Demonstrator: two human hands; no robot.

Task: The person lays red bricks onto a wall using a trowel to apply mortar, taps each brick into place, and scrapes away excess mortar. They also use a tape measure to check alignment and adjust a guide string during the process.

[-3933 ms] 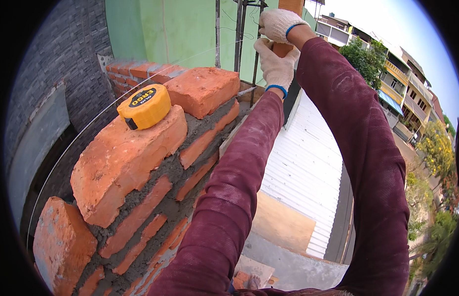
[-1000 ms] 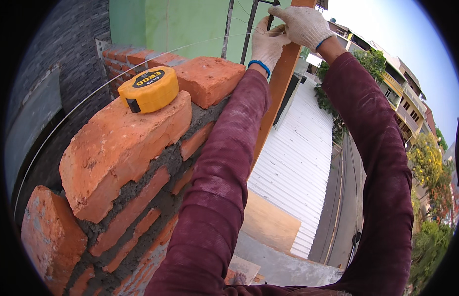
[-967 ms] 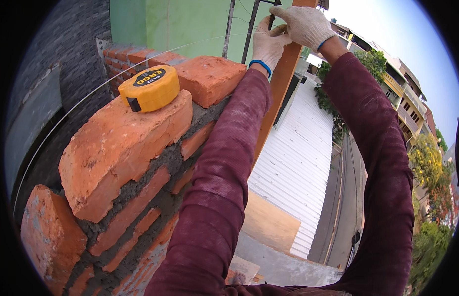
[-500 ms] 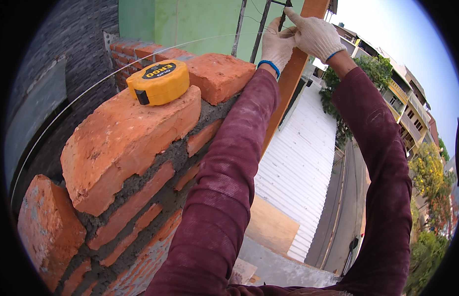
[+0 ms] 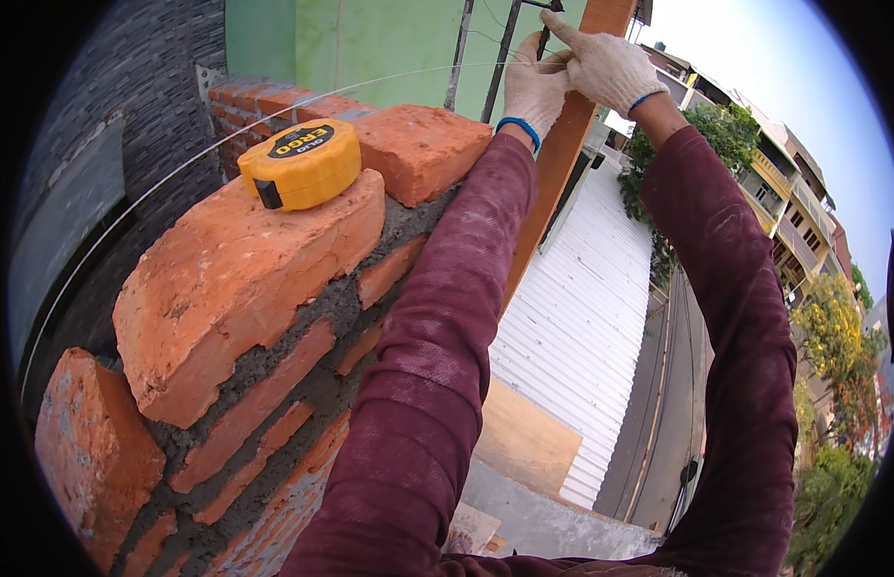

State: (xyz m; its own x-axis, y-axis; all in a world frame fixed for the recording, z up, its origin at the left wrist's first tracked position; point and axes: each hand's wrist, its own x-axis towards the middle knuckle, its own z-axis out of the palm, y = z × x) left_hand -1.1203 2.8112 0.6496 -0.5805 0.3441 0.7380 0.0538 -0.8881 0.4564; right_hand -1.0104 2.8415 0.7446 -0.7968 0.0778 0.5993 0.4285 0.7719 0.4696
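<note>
In a white knit glove with a blue cuff, my left hand (image 5: 535,104) is raised beside the wooden post (image 5: 553,183). Its thumb and fingers pinch at the end of a thin white string (image 5: 245,125) that sweeps over the brick wall. My right hand (image 5: 615,75), gloved alike, presses against the left fingers across the post. Its index finger stretches toward a dark steel bar (image 5: 544,38), while the other fingers are curled, their tips hidden. A yellow tape measure (image 5: 301,165) lies on a large orange brick (image 5: 245,269) to the left of my left arm.
Another brick (image 5: 423,149) sits farther along the wall, with grey mortar (image 5: 303,332) in the joints. Steel bars (image 5: 502,62) stand before a green wall (image 5: 389,53). Below right lie a white corrugated roof (image 5: 582,337) and a street (image 5: 649,385); houses and trees stand beyond.
The whole view has shifted slightly, so wall and tape measure appear a little farther left. Both hands stay together at the post, with nearly the same grip.
</note>
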